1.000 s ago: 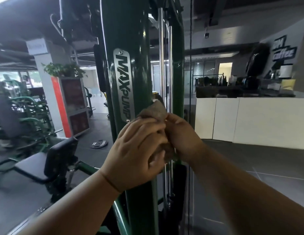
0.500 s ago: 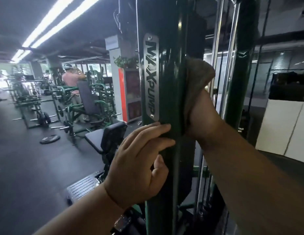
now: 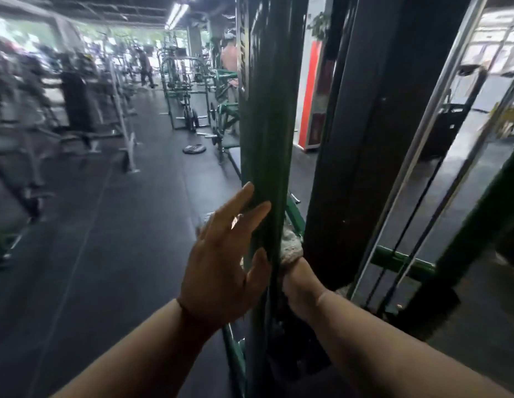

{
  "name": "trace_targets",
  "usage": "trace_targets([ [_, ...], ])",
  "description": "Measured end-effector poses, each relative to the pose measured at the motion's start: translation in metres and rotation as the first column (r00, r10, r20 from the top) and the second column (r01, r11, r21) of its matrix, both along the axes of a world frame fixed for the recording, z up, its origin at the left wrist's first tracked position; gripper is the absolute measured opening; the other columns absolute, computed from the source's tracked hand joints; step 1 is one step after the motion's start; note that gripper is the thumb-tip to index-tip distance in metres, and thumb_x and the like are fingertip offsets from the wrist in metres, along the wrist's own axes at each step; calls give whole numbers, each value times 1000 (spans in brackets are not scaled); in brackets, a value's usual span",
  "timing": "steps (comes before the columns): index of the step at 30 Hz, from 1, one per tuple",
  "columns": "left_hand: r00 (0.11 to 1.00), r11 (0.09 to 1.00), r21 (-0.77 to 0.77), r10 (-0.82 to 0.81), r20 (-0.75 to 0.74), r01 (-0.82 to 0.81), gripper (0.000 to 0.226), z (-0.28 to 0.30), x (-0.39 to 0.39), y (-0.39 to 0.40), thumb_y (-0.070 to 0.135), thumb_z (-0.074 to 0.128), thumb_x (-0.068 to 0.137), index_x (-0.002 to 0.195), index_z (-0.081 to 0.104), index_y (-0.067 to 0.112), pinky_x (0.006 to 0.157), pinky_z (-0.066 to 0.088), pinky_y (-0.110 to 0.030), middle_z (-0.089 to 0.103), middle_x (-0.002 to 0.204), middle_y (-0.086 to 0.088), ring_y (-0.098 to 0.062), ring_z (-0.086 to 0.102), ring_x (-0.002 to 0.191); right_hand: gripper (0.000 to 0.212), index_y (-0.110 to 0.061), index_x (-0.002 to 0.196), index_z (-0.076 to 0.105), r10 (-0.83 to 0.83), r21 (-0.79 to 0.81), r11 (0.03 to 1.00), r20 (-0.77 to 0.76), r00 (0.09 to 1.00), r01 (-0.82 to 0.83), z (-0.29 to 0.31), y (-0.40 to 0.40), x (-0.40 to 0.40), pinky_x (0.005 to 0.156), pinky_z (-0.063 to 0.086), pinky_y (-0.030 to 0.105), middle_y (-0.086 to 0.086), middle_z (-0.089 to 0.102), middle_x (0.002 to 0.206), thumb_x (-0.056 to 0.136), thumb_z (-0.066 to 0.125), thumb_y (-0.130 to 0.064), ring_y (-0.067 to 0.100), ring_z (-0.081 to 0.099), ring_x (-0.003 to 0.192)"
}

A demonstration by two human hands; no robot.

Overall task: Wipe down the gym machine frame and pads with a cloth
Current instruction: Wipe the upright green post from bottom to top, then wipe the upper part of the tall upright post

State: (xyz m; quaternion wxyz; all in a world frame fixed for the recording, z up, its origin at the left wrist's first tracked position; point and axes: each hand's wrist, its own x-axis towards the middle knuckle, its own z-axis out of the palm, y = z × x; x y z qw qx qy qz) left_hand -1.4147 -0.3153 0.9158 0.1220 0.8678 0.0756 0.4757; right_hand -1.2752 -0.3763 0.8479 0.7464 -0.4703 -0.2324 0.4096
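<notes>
A dark green upright post of the gym machine fills the middle of the head view. My left hand lies against its left face with fingers straight and spread. My right hand is behind the post's right edge, low down, gripping a pale grey cloth and pressing it onto the post. Most of my right hand's fingers are hidden by the post and the cloth.
A black weight-stack housing and chrome guide rods stand right of the post, with a green cross bar low behind. Green racks, a weight plate on the dark floor and distant people are at left.
My right hand has slid the cloth down the post from beside the logo plate to near its lower part. My left hand's fingers have straightened. My view has turned left and down.
</notes>
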Motion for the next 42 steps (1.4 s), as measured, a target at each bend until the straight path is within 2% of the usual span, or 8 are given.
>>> trace_targets([
  [6,997,990,-132,32,-63,-40,75,-15,-11,-17,8,77,89,157,45,8,116,47,-41,38,166,-2,-12,40,152,26,-22,118,68,21,-236,971,176,984,21,3,-7,11,109,51,51,11,69,122,112,43,-15,32,66,118],
  [11,998,956,-291,19,-61,-36,77,-20,-7,-19,15,74,96,163,37,19,109,53,-38,40,165,7,-8,46,146,37,-27,128,70,-9,24,1000,168,986,5,38,-6,16,89,58,47,17,69,114,115,36,-35,30,67,100],
  [16,998,941,-335,-55,-1,51,78,-30,1,-22,2,72,95,163,34,14,114,49,-45,41,163,3,-18,42,150,44,-11,144,59,-2,-143,990,56,998,10,-27,-12,-2,93,60,34,18,67,136,113,40,-37,20,72,108],
  [21,996,916,-400,-21,-81,-13,92,-58,1,-32,0,71,93,167,22,22,117,46,-38,33,165,8,-13,37,152,67,-23,124,78,-57,-268,963,-306,950,-29,-76,-21,-21,81,63,39,13,74,126,101,42,-74,27,76,105],
  [25,994,867,-493,23,-103,-71,91,-85,1,-39,7,73,93,164,25,39,113,49,-31,41,155,12,-7,47,142,70,-23,105,82,-40,-250,968,-224,974,-17,-62,-12,-8,84,62,44,15,76,105,97,43,-81,30,77,95],
  [29,996,794,-601,54,-77,-90,93,-87,4,-49,3,75,92,153,31,59,103,49,-14,48,143,23,7,53,130,80,-30,129,69,128,-244,961,-25,991,-130,-54,-1,9,98,48,78,25,68,123,82,51,-92,56,61,120],
  [34,978,757,-622,113,-178,-201,90,-92,8,-59,14,73,95,142,29,77,100,50,-21,46,133,43,4,56,127,37,-19,83,64,104,-329,940,23,994,-91,-84,-23,11,66,55,22,-4,71,70,113,42,-22,25,68,84],
  [42,960,604,-751,98,-262,-267,72,-114,12,-63,13,71,97,145,46,60,98,59,-35,62,132,16,-5,65,119,78,-15,106,78,49,-522,812,-381,923,-259,-145,-20,3,53,58,31,15,78,93,98,35,-80,32,76,86],
])
